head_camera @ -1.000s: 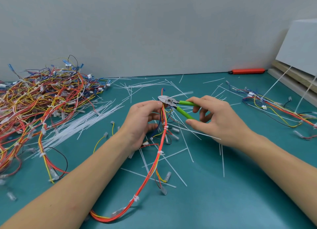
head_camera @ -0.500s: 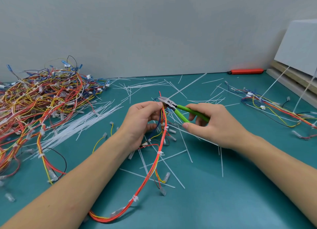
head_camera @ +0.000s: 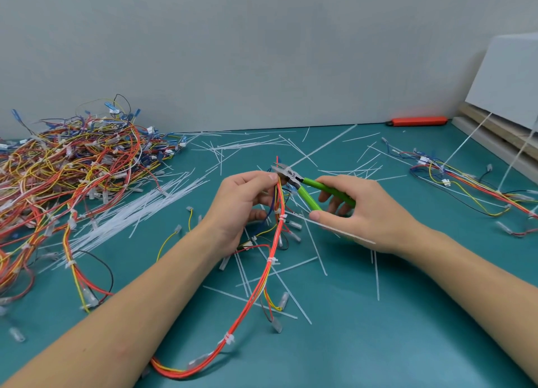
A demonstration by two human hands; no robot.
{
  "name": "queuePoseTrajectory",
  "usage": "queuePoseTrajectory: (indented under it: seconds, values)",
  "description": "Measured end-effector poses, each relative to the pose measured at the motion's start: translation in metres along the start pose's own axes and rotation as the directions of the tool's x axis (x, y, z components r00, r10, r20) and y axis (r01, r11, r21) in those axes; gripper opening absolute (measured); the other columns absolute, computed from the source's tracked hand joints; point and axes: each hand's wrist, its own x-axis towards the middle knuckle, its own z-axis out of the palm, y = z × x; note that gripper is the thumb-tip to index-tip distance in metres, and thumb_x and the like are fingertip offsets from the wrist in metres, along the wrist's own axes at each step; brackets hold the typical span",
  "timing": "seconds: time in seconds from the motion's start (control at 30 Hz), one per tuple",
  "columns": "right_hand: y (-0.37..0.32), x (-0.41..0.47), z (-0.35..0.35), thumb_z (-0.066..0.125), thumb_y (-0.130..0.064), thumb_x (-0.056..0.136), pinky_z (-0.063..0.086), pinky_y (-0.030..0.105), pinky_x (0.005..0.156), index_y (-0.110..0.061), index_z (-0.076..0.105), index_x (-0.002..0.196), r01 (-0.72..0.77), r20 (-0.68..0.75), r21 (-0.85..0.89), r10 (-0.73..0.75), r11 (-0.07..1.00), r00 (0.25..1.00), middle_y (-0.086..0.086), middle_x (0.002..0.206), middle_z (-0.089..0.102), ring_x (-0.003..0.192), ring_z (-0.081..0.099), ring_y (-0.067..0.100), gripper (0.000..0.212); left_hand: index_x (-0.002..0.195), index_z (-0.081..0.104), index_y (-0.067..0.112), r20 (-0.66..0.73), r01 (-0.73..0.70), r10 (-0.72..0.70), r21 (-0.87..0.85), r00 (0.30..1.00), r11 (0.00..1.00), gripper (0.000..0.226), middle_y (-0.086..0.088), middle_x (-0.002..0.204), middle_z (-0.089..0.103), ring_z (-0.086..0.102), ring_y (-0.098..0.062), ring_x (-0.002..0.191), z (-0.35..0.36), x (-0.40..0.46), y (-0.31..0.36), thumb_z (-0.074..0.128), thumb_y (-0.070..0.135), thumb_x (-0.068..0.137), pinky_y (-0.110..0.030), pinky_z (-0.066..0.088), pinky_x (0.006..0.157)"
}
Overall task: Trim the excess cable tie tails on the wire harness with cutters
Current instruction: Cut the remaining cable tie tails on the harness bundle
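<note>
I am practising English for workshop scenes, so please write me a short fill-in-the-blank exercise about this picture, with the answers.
1. The right hand holds cutters with ____ handles.
2. The left hand holds the wire harness near its ____ end.
3. The mat on the table is ____ in colour.
4. The big pile of harnesses lies on the person's ____ side.

Answers: green; upper; teal; left
</note>
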Motion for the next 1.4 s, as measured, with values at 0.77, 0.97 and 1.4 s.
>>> queuePoseTrajectory:
  seconds: [0.77, 0.97, 1.4]
  values:
    - [-0.009, 0.0, -0.002, 0.066, -0.05, 0.09, 0.039, 0.022, 0.055, -0.016, 0.071, 0.099, 0.042, 0.035, -0.054, -0.04, 0.998, 0.999, 0.0, 0.072, 0.058, 0.058, 0.044, 0.01, 0.035, 0.091, 0.078, 0.018, -0.072, -0.038, 0.043, 0.076, 0.996, 0.996, 0.017, 0.002, 0.082, 0.07, 0.06, -0.008, 0.074, 0.001, -0.001, 0.0, 0.064, 0.025, 0.096, -0.023, 0.044, 0.056]
    - [-0.008, 0.0, -0.004, 0.065, -0.056, 0.087, 0.04, 0.018, 0.057, -0.019, 0.07, 0.097, 0.016, 0.049, -0.037, -0.014, 0.999, 0.999, -0.003, 0.075, 0.06, 0.06, 0.048, 0.006, 0.039, 0.093, 0.079, 0.015, -0.069, -0.032, 0.037, 0.069, 0.997, 0.997, 0.017, 0.001, 0.082, 0.069, 0.058, -0.01, 0.074, 0.001, -0.001, -0.001, 0.065, 0.024, 0.096, -0.022, 0.043, 0.054]
    - [-0.009, 0.001, -0.005, 0.071, -0.045, 0.092, 0.038, 0.015, 0.057, -0.018, 0.07, 0.095, 0.03, 0.08, -0.028, -0.028, 0.999, 0.996, -0.006, 0.072, 0.058, 0.058, 0.046, 0.005, 0.027, 0.088, 0.077, 0.017, -0.083, -0.028, 0.033, 0.061, 0.996, 0.998, 0.016, 0.003, 0.077, 0.068, 0.059, -0.009, 0.071, 0.0, 0.0, -0.002, 0.065, 0.024, 0.095, -0.022, 0.044, 0.053]
